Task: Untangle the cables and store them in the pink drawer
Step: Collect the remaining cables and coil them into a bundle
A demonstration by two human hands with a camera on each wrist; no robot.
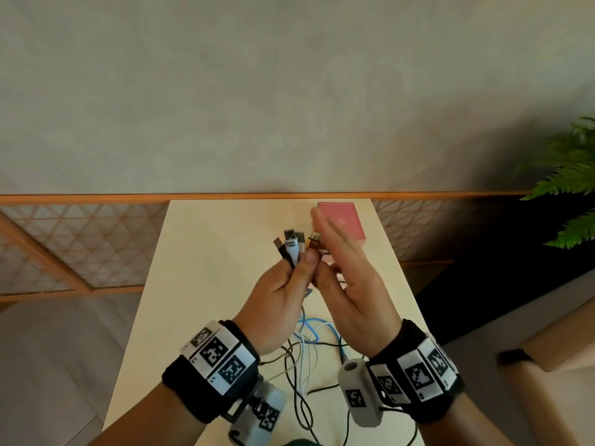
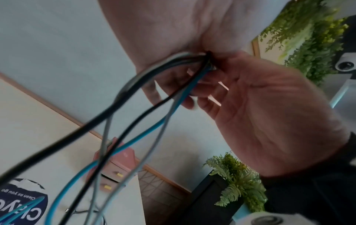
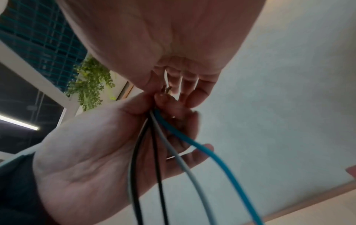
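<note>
Above the table (image 1: 206, 284), both hands meet over its middle. The left hand (image 1: 277, 304) has its fingers and thumb curled round a bunch of cables (image 1: 291, 249), pinching them just below the plugs, which stick up past the thumb: black, white and metal ends fanned side by side. The right hand (image 1: 351, 278) stands edge-on just beside them, its long fingers (image 1: 331, 233) straight and pressed together, pointing away from the person; its thumb lies against the left thumb, near a gold plug (image 1: 313, 238), but whether it grips that plug I cannot tell.

From the left fist the cables hang down, black, grey-white and blue (image 2: 179, 99), and spread into loose, crossing loops (image 1: 306, 355) on the table between the wrists. From the right wrist they show running together into the left palm.

At the table's far right corner sits the pink drawer unit (image 1: 343, 220), partly hidden behind the right fingers. From the left wrist its two drawers (image 2: 113, 175) carry yellow pulls. A fern (image 1: 566, 185) stands off to the right.
</note>
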